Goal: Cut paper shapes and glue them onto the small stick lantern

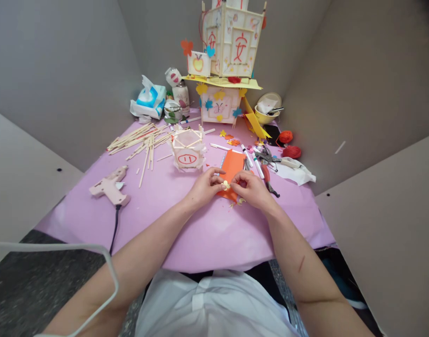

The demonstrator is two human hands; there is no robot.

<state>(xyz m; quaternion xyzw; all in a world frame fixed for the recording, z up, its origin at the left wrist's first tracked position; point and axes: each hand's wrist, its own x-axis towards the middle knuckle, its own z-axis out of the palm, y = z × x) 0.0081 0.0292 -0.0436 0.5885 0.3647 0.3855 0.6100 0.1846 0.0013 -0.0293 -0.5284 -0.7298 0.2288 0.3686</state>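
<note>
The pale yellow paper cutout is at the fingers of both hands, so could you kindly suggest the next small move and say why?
Perhaps gently straighten the pale yellow paper cutout at its edges: the left hand and right hand pinch it from opposite sides over the orange paper, and pale trimmings nearby hint at cutting.

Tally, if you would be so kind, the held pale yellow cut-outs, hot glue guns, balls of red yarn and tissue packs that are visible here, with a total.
Held pale yellow cut-out: 1
Hot glue gun: 1
Balls of red yarn: 2
Tissue pack: 1
Total: 5
</note>
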